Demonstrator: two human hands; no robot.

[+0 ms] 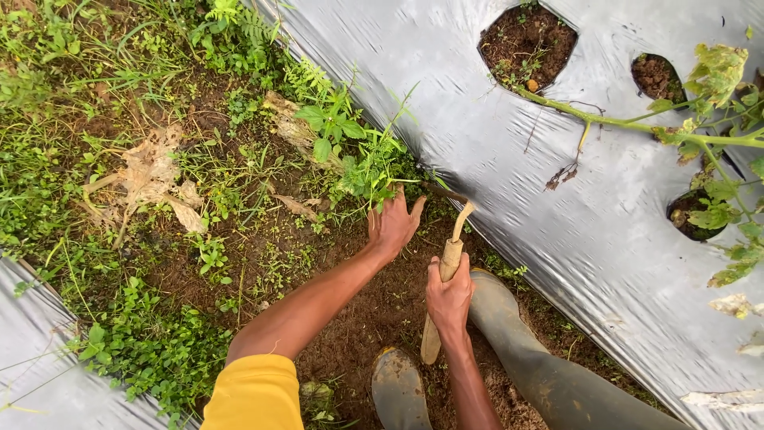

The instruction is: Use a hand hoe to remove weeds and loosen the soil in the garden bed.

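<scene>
My left hand (391, 224): grip released, fingers spread on weeds (362, 163) | my right hand (448, 300): grip clenched around wooden-handled hoe (450, 263) beside plastic mulch sheet (493, 135)

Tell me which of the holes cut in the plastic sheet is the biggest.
The hole at the top middle in the silver plastic sheet is biggest, showing bare soil. The hole right of it and the leaf-covered one lower right are smaller.

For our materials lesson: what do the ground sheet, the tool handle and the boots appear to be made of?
Ground sheet: likely thin plastic film, silvery, glossy, creased, with cut holes.
Tool handle in the right hand: probably wood, pale, matt, slightly curved.
Boots: seemingly rubber, smooth, grey-green, mud-smeared.
</scene>
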